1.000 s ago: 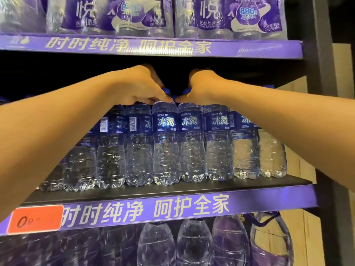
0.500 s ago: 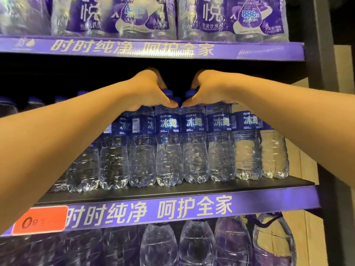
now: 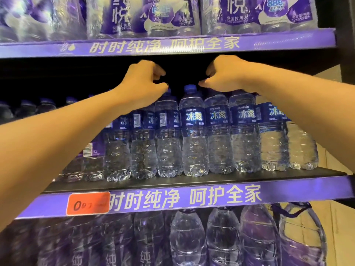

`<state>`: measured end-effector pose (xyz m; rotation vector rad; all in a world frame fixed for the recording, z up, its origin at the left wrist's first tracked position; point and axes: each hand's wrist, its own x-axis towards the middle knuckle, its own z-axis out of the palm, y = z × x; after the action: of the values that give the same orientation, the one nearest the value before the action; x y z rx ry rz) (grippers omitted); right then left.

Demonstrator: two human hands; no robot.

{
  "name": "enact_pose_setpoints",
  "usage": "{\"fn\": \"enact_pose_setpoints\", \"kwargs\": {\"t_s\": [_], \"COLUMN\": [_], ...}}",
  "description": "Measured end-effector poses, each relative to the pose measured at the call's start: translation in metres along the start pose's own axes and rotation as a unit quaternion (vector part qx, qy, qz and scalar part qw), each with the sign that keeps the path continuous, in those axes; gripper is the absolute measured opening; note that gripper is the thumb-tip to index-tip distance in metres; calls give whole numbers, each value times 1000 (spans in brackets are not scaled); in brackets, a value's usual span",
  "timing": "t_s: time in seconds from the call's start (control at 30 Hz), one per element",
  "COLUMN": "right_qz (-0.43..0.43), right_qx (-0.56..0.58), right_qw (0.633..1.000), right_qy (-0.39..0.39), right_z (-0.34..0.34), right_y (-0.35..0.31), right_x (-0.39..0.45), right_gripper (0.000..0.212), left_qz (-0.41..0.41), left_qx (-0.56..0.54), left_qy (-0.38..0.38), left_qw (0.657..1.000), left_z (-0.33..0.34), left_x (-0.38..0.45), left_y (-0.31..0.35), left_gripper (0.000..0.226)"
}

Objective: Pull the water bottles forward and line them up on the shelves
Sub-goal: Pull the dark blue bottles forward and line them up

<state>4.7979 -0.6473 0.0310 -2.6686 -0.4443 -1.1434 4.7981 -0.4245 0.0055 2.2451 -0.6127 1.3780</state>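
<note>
A row of clear water bottles (image 3: 193, 131) with dark blue labels and blue caps stands along the front of the middle shelf (image 3: 192, 180). More blue caps show in the dark behind it at the left. My left hand (image 3: 142, 83) hovers over the bottle tops left of centre, fingers curled, thumb tip at one cap. My right hand (image 3: 224, 75) is over the tops of the bottles right of centre and hides their caps, fingers curled too. Nothing shows between either hand's fingers and thumb. One capped bottle stands free between the hands.
The upper shelf edge (image 3: 172, 45) runs close above my hands and carries shrink-wrapped bottle packs (image 3: 249, 14). Large water jugs (image 3: 221, 239) fill the shelf below. An orange price tag (image 3: 87, 203) sits on the purple shelf strip. The dark frame post (image 3: 343, 54) bounds the right side.
Both hands have come off the two centre bottle tops, risen and spread apart, leaving one cap uncovered between them. The view has shifted slightly.
</note>
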Motion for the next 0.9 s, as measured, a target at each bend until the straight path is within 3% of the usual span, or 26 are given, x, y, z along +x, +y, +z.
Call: {"fn": "enact_pose_setpoints", "kwargs": {"t_s": [0.1,0.4,0.53,0.63,0.8,0.9], "right_qz": [-46,-147,-147,-125,-97,-82], "right_qx": [4,-49,-66,-32,53,29], "right_qw": [999,986,984,989,991,995], "right_qy": [2,-55,-72,-67,-80,-54], "right_z": [9,33,34,36,40,42], "right_y": [-23,-71,-72,-73,-76,-86], "right_x": [5,34,41,42,41,38], "right_gripper": [55,34,44,50,31,45], "left_qz": [-32,-97,-122,-125,-157,-148], "left_qx": [56,50,65,26,-69,-134], "left_qy": [-8,-44,-37,-50,-107,-149], "left_qw": [998,993,990,991,979,968], "left_z": [-9,-14,-19,-23,-41,-50], "left_x": [-1,3,5,4,6,7], "left_y": [-19,-43,-42,-45,-52,-53], "left_gripper": [44,40,44,42,48,40]}}
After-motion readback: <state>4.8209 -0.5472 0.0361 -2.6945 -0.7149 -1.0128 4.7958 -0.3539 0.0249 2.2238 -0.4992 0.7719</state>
